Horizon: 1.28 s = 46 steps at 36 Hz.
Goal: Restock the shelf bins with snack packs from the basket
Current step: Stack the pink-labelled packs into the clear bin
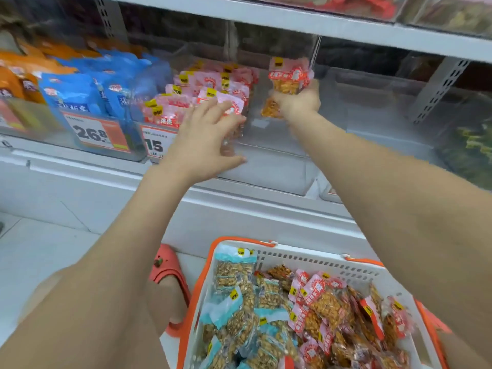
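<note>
A white basket [314, 258] with orange rim stands on the floor at the bottom, full of red-pink and teal snack packs [319, 296]. My right hand [298, 102] grips a bunch of red-pink snack packs [288, 75], holding them up inside a clear shelf bin [279, 171]. My left hand [205, 134] is spread with straight fingers against the front of the neighbouring clear bin, where several pink packs [213, 89] stand in rows.
Blue bags [80, 94] and orange bags [18, 75] fill bins to the left, behind price tags [95, 133]. An upper shelf [319, 22] hangs low over the bins. A foot in an orange sandal [167, 270] stands left of the basket.
</note>
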Each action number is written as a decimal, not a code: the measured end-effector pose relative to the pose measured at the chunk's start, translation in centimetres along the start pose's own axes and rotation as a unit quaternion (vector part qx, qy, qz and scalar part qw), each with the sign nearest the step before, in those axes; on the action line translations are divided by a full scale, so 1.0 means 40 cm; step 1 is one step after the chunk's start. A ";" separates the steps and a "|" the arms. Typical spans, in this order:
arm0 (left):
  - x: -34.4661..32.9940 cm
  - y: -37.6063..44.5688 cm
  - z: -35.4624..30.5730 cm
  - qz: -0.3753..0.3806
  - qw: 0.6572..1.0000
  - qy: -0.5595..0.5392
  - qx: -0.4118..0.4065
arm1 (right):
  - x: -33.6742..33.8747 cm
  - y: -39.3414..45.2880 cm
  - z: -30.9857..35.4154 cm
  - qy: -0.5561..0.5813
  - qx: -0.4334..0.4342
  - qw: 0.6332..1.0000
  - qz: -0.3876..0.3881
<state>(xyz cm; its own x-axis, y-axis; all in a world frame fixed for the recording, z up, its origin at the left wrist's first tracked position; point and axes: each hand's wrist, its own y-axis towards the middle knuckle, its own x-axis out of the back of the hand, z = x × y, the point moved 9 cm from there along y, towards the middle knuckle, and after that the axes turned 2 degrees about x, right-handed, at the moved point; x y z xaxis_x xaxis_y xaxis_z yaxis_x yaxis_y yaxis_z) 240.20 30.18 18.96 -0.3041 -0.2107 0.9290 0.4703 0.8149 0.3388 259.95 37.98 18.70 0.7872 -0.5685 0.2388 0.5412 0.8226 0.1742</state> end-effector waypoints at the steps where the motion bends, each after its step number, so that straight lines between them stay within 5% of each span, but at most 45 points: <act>1: -0.010 0.004 0.000 0.020 1.000 0.016 0.002 | -0.011 0.027 -0.009 -0.017 -0.004 1.000 0.008; 14: -0.025 0.043 0.046 0.012 1.000 0.018 -0.016 | -0.181 0.209 -0.168 -0.077 -0.007 0.986 0.148; 20: -0.018 0.036 0.040 -0.011 0.999 0.014 -0.035 | -0.163 0.200 -0.159 -0.226 -0.006 0.968 0.109; 36: -0.013 0.028 0.029 -0.006 0.999 0.023 -0.022 | -0.159 0.174 -0.151 -0.180 0.015 0.976 0.123; 46: -0.016 0.026 0.030 -0.007 0.999 0.026 -0.020 | -0.124 0.177 -0.126 -0.185 0.007 0.982 0.043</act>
<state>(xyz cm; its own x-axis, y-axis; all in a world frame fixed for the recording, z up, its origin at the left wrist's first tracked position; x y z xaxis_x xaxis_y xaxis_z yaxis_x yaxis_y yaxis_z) 239.88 31.80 18.53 -0.2676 -0.2507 0.9304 0.4988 0.7900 0.3563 261.35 46.67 13.94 0.6670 -0.4630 0.5837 0.4711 0.8691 0.1510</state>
